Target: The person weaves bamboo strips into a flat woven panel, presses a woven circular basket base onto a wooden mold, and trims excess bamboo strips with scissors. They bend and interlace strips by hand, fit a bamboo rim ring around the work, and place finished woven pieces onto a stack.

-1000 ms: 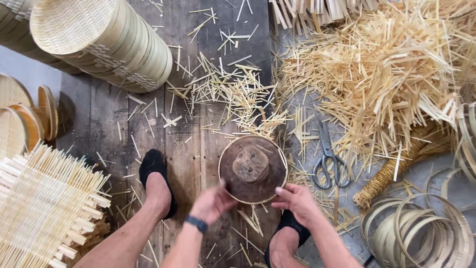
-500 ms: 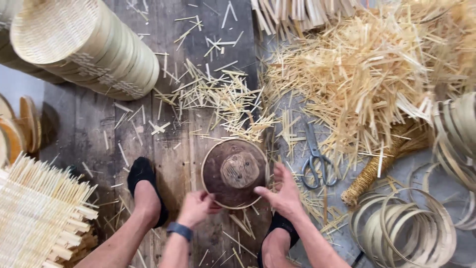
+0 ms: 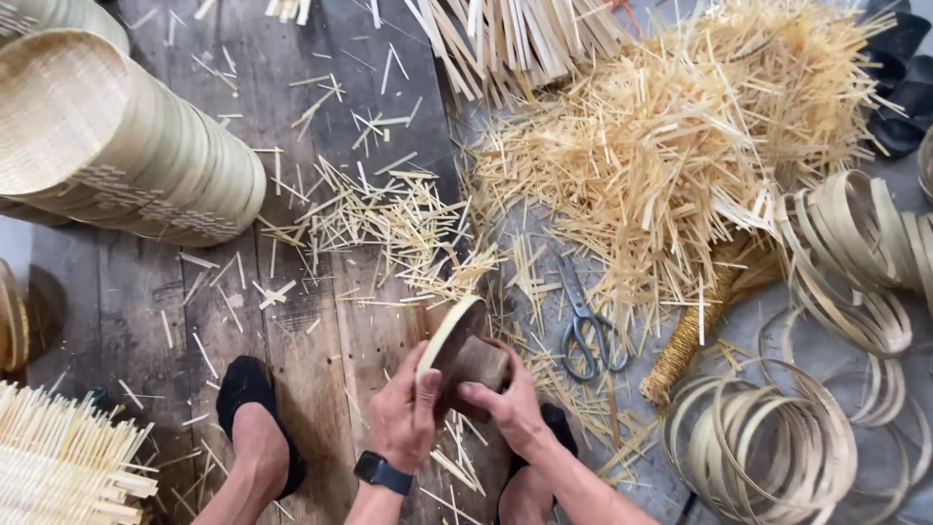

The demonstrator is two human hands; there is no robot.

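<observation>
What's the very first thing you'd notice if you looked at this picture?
Probably the huge pile of pale bamboo offcuts at the upper right, spilling over the dark wooden floor. Next, at the bottom middle, the left hand and right hand grip a small round tray tilted on its edge. A long stack of woven trays lies at the upper left, and scissors sit right of the hands.

Single view only, head-mounted, looking steeply down onto dark floorboards (image 3: 330, 321). Facing forward over own knees and feet. Close range: scissors (image 3: 586, 321) near frame centre-right. Straw heap (image 3: 680, 146) above scissors, toward top edge; hoop coils (image 3: 768, 437) lower right of them; stacked baskets (image 3: 126, 165) far left, cropped. No second view to overlap.
</observation>
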